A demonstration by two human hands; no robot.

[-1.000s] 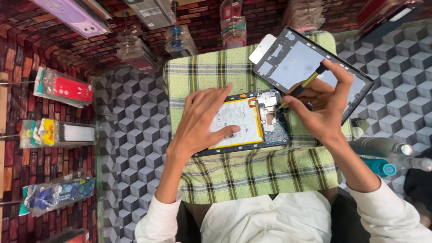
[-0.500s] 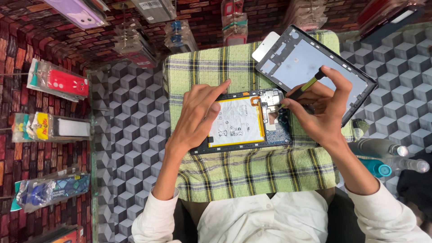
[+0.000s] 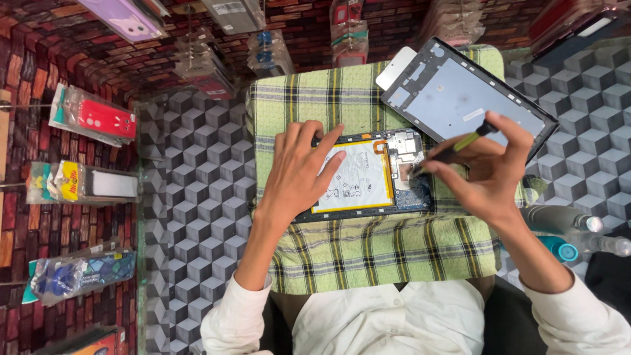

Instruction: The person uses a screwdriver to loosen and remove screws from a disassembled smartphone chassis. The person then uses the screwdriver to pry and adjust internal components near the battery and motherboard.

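1. The left hand (image 3: 299,174) is lying flat, fingers spread, pinning the opened tablet (image 3: 368,177) on the checked cloth (image 3: 368,253).
2. The right hand (image 3: 490,167) is pinching a screwdriver (image 3: 453,150), tip probing the circuit board (image 3: 407,154).
3. The removed back cover (image 3: 463,95) is lying aside; the battery is remaining seated.

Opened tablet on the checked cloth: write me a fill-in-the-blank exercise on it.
1. The left hand presses flat on the opened tablet's white ____.
2. The right hand holds a yellow-handled ____.
3. The tablet lies on a green checked ____.
4. The detached dark back cover lies on the person's ____ side.

Missing: battery; screwdriver; cloth; right
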